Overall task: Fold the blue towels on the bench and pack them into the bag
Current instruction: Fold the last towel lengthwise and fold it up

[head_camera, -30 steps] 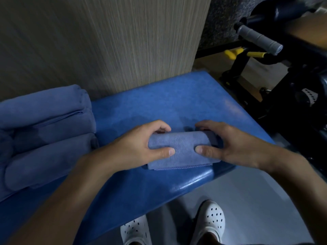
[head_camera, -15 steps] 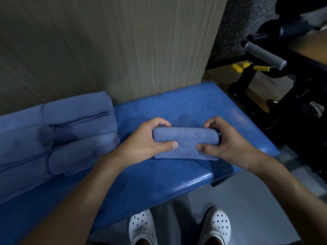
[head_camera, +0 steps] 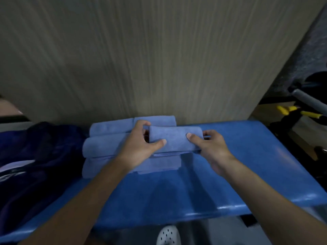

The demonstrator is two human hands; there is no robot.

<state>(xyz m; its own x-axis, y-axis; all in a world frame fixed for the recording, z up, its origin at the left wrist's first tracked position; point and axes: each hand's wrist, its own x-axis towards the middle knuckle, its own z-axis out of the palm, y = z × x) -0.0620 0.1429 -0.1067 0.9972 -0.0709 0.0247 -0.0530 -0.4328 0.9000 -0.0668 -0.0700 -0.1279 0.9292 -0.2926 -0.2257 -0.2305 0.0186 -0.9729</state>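
The left hand (head_camera: 139, 145) and right hand (head_camera: 212, 147) are gripping 1 folded, soft blue cloth towel (head_camera: 175, 138) by its 2 ends, thumbs in front and fingers curling behind. They are holding it over the stack of folded blue towels (head_camera: 106, 147) on the padded blue bench (head_camera: 247, 165). The dark navy fabric bag (head_camera: 35, 156) is lying just left of the stack.
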